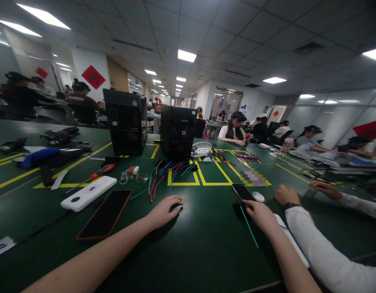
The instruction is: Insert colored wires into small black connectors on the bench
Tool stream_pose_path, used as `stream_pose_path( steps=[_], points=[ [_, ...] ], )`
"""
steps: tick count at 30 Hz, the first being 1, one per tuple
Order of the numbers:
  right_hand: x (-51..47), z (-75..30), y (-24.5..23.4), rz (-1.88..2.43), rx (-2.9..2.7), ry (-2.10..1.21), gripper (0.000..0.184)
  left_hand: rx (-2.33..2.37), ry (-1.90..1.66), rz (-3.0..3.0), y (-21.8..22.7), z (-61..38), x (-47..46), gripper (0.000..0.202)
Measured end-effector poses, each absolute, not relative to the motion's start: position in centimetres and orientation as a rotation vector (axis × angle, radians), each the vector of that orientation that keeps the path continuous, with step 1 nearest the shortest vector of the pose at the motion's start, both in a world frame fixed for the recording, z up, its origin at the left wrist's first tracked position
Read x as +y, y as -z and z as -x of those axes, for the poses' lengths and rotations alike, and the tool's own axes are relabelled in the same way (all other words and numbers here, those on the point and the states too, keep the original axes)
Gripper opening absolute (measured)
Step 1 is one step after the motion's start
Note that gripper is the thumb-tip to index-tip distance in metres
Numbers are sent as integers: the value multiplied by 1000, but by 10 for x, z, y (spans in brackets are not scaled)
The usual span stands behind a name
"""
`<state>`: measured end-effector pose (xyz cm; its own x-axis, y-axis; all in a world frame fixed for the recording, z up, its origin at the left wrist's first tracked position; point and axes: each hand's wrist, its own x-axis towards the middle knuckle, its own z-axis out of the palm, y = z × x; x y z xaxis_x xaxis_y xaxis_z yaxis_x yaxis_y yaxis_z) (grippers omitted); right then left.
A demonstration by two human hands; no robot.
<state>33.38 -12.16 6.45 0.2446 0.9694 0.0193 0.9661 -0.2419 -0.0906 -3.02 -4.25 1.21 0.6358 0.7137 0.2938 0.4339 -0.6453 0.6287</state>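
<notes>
My left hand (166, 211) rests low over the green table, thumb and fingers apart, with nothing visible between them. My right hand (262, 217) is closed, its fingertips at the upper end of a thin green wire (249, 227) that slants down toward me. A dark phone (241, 191) lies just beyond those fingertips, beside a small white rounded case (258, 197). Ahead of my left hand is a fanned bunch of blue, red, green and yellow wires (157, 179). Left of that hand lies a large phone (105, 213) with an orange-brown edge.
Two black computer towers (125, 126) stand at the back. A white power bank (90, 193), a red-handled screwdriver (102, 171) and a white basket (201, 149) lie around. A co-worker's white-sleeved arm (313, 240) reaches in close at my right, near a white device (290, 236).
</notes>
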Motion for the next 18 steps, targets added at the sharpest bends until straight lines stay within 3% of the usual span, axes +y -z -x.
stream_pose_path(
  steps=[13, 18],
  points=[
    [-114, -345, -63, 2365, -1915, -284, 41, 883, -750, -2357, -9, 30, -41, 21],
    [-112, -342, -66, 2397, -1978, -217, 41, 860, -769, -2366, -4, 29, -38, 20]
  ],
)
